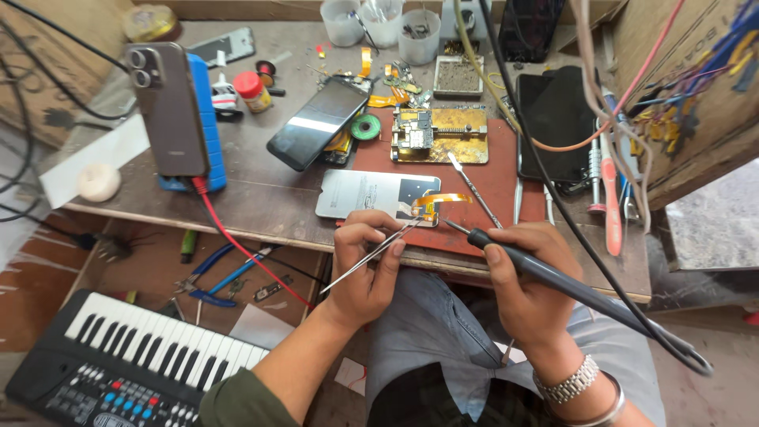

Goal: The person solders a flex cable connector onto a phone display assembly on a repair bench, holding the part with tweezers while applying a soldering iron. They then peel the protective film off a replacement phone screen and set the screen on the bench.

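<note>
— Nearest first: what sits below the desk edge?

— Lower left, a small keyboard [134,356] with black and white keys. Above it on the floor-level clutter, blue-handled pliers [217,277]. The person's lap in grey fabric fills the bottom centre.

— Left hand?

— Left hand [365,265], grip closed on metal tweezers [371,253]; thumb and fingers pinch the shaft, tips pointing up-right toward the orange flex cable [439,200].

— Right hand?

— Right hand [528,277], grip closed round a dark soldering iron [545,273], held like a pen. Its tip lies just beside the flex cable, close to the tweezer tips. Cord trails off lower right. A metal watch band sits on the wrist.

— Where is the work piece?

— Silver phone back panel [364,192] lies flat at the near desk edge [261,209], partly on the red mat [494,186]; the flex cable rises from its right end.

— Further back?

— Circuit board [439,133] on the mat. Left of it, a dark phone [318,122] face up, tilted. Far left, a phone [168,107] stands upright against a blue block, red wire beneath. Right, a black phone [556,122] lies flat. At the far edge, white cups [383,22].
</note>
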